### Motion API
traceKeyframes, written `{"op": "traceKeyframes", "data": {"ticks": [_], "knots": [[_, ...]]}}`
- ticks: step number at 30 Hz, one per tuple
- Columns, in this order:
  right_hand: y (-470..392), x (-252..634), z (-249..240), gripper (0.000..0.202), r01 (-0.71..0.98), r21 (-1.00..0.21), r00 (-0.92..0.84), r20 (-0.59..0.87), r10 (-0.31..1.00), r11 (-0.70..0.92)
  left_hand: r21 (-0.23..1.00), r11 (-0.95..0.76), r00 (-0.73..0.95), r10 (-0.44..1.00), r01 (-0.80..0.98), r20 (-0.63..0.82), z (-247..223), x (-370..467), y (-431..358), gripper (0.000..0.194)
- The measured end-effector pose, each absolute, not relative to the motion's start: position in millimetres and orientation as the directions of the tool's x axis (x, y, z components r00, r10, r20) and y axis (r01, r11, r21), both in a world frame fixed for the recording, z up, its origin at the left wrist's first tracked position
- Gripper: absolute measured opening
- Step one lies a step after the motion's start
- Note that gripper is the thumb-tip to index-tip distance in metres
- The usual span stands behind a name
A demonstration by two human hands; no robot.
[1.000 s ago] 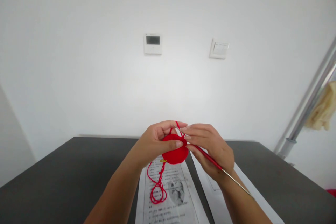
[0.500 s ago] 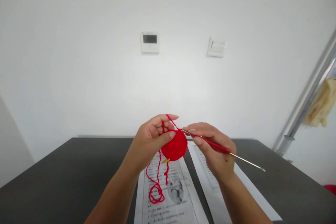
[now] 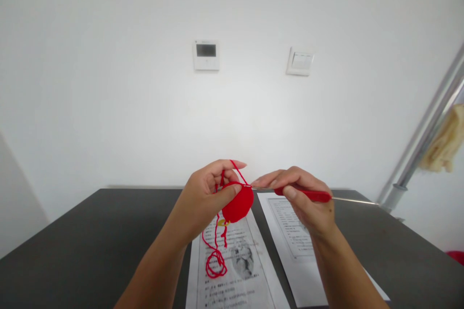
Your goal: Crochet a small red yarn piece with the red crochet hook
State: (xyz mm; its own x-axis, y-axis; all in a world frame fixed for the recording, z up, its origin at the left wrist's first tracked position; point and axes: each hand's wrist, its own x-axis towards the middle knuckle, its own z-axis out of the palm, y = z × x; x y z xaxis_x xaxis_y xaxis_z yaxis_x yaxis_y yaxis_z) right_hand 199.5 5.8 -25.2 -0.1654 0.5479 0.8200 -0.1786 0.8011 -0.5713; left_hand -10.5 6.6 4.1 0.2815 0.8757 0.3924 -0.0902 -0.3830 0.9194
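My left hand [image 3: 213, 190] pinches a round red crochet piece [image 3: 238, 204] between thumb and fingers. Red yarn [image 3: 238, 171] runs over its raised index finger down to the top edge of the piece. My right hand [image 3: 308, 198] grips a crochet hook [image 3: 306, 194] by its red handle, nearly level. The hook's metal tip meets the yarn at the upper right edge of the piece. A yellow stitch marker [image 3: 224, 222] hangs at the lower edge beside a short red tail. Loose yarn drops to a small coil [image 3: 216, 264] below.
Two printed sheets, a left page [image 3: 232, 294] and a right page [image 3: 300, 280], lie on the dark table [image 3: 72, 251]. Behind it, the white wall carries a thermostat [image 3: 206, 55] and a light switch [image 3: 300, 61]. A metal pole [image 3: 420, 154] stands at right.
My right hand has moved right and swung the hook from a downward slant to nearly level. The crochet piece has tilted and shifted slightly left. My left hand keeps its pinch.
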Motion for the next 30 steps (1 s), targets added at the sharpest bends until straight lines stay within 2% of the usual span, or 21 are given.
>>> {"op": "traceKeyframes", "data": {"ticks": [12,16,19,22,25,28,30], "knots": [[3,203,-22,0.01,-0.122,-0.549,-0.222,0.827,0.517,0.827,0.918,-0.396,0.273,0.88,-0.026,0.388,2,-9,6,0.03],[2,201,-22,0.011,-0.062,-0.538,-0.213,0.83,0.515,0.841,0.883,-0.463,0.236,0.869,0.077,0.435,4,-9,3,0.029],[2,200,-23,0.01,0.014,-0.501,-0.229,0.841,0.491,0.865,0.771,-0.59,0.203,0.807,0.24,0.555,5,-9,0,0.027],[2,198,-23,0.01,0.107,-0.445,-0.235,0.857,0.458,0.889,0.532,-0.746,0.265,0.65,0.402,0.712,4,-10,-1,0.027],[3,195,-24,0.012,0.178,-0.351,-0.266,0.882,0.388,0.919,0.342,-0.809,0.33,0.526,0.478,0.784,0,-9,-1,0.029],[6,189,-25,0.011,0.234,-0.234,-0.305,0.904,0.3,0.944,0.244,-0.839,0.38,0.455,0.486,0.806,-3,-6,-2,0.023],[9,185,-27,0.011,0.247,-0.179,-0.304,0.919,0.252,0.952,0.237,-0.849,0.388,0.441,0.471,0.809,-4,-3,-3,0.022]]}}
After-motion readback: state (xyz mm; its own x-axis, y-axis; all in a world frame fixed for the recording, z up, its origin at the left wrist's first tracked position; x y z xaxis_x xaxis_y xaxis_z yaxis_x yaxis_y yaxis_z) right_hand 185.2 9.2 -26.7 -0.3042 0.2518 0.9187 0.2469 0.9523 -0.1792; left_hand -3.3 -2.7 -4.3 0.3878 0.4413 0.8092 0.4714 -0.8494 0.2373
